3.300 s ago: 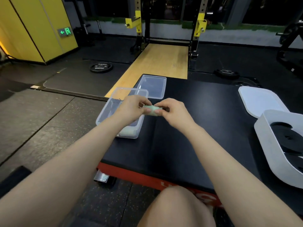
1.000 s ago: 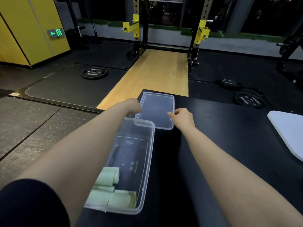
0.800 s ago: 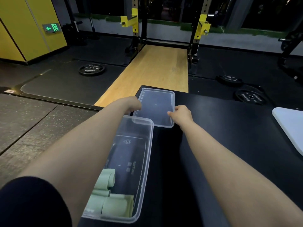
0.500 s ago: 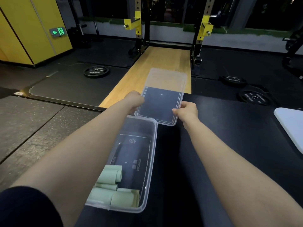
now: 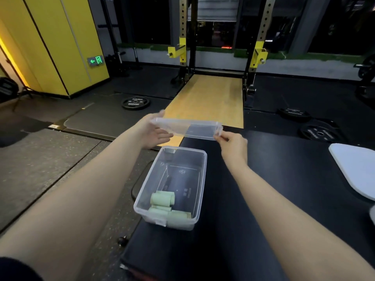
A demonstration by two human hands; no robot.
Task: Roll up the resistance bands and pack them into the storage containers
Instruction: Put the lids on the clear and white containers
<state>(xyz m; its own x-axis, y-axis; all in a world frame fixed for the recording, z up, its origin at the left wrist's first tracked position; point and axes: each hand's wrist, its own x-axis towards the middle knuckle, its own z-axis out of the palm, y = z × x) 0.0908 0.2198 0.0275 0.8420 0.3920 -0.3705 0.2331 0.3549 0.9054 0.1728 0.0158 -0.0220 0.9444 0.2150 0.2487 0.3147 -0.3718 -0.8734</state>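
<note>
A clear plastic lid (image 5: 188, 128) hangs level in the air over the far end of the open clear container (image 5: 203, 179). My left hand (image 5: 154, 133) holds the lid's left end, thumb above and fingers below. My right hand (image 5: 231, 141) pinches its right corner. Several rolled pale green resistance bands (image 5: 162, 198) lie packed at the container's near end. The container stands on the left part of the black padded platform (image 5: 274, 189).
A white lid (image 5: 355, 169) lies at the platform's right edge. Beyond the platform are a wooden lifting strip (image 5: 209, 98) and a squat rack. Weight plates (image 5: 135, 102) (image 5: 319, 133) lie on the dark floor at left and right.
The last green roll went into the container. Both hands took the lid off the platform, lifted it and turned it level above the container's far end.
</note>
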